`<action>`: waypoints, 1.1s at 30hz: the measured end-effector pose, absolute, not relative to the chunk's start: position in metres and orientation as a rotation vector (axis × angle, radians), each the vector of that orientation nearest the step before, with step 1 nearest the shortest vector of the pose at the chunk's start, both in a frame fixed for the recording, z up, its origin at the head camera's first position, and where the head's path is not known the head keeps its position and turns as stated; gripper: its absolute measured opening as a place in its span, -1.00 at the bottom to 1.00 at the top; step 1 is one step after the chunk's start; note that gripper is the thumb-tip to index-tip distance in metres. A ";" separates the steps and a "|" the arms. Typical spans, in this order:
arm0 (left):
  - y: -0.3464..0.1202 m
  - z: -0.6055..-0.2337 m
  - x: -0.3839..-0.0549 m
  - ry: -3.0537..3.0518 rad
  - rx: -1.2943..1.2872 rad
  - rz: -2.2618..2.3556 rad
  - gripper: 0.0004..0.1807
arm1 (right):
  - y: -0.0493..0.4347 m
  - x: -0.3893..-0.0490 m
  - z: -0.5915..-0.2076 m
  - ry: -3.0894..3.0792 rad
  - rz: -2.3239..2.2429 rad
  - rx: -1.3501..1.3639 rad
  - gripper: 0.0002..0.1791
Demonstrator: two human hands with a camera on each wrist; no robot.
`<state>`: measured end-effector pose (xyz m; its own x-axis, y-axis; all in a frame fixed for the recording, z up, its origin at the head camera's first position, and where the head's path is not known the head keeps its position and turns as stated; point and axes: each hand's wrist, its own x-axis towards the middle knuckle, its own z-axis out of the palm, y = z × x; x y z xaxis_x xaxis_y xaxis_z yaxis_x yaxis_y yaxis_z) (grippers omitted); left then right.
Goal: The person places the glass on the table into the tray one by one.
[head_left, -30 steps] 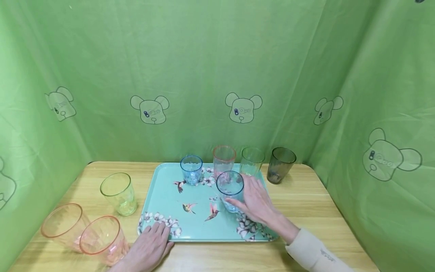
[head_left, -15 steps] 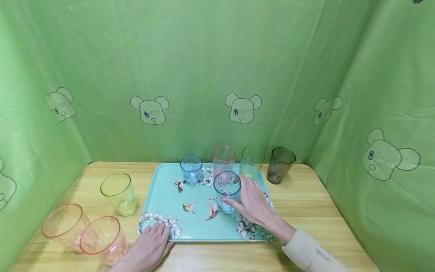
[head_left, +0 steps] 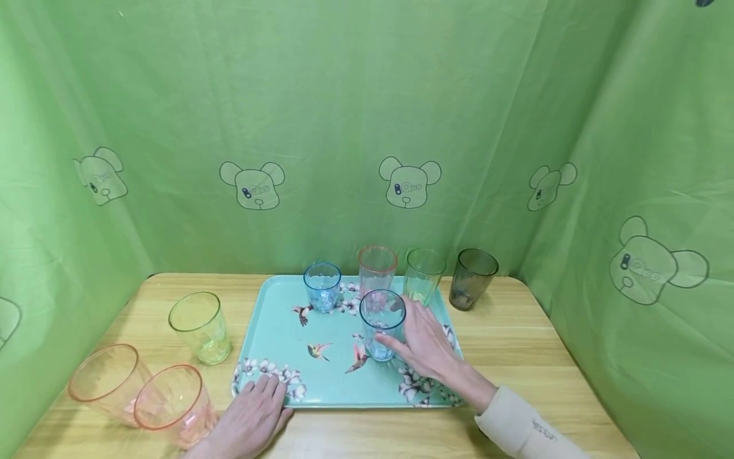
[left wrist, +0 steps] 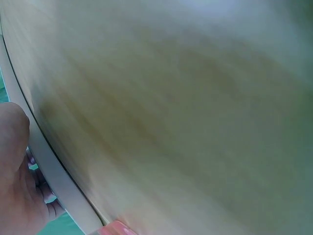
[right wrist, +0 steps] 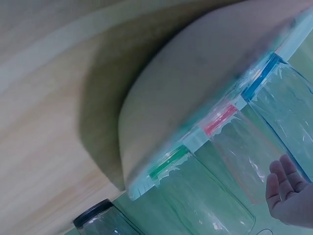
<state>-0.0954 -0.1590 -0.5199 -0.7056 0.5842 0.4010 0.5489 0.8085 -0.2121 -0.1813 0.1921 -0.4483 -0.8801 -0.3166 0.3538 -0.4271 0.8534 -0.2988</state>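
Observation:
My right hand (head_left: pixel 427 338) holds a tall clear-blue glass (head_left: pixel 383 328) upright over the right half of the tray, thumb along its near side. In the right wrist view, the curled fingers (right wrist: pixel 282 177) overlap the side of a blue glass (right wrist: pixel 288 105). My left hand (head_left: pixel 255 411) rests across the front-left edge of the turquoise tray (head_left: pixel 275 344), fingers on its flowered corner and thumb outside. Behind the held glass stand a short blue glass (head_left: pixel 323 290), a pink glass (head_left: pixel 377 261) and a green glass (head_left: pixel 426 264), all on the tray.
A smoky dark glass (head_left: pixel 473 280) stands on the wooden table (head_left: pixel 516 357), right of the tray. On the left are a yellow-green glass (head_left: pixel 201 328) and two orange-pink glasses, the nearer one (head_left: pixel 178 408) close to my left hand. Green curtain (head_left: pixel 321 95) encloses the table.
The right hand has shifted slightly left with the blue glass, mostly in the first half second. The left hand, the tray and the other glasses stay in place.

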 end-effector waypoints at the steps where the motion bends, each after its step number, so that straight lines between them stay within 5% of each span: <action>1: -0.159 -0.520 -0.095 -2.534 -0.845 0.111 -0.63 | 0.192 -0.181 -0.448 -2.747 0.547 0.558 0.10; 33: -0.159 -0.520 -0.095 -2.555 -0.841 0.103 -0.64 | 0.193 -0.182 -0.447 -2.814 0.588 0.519 0.16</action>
<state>-0.0949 -0.1588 -0.5200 -0.7148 0.5804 0.3901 0.5471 0.8116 -0.2050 -0.1819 0.1925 -0.4473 -0.9133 -0.2943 0.2816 -0.3824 0.8575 -0.3442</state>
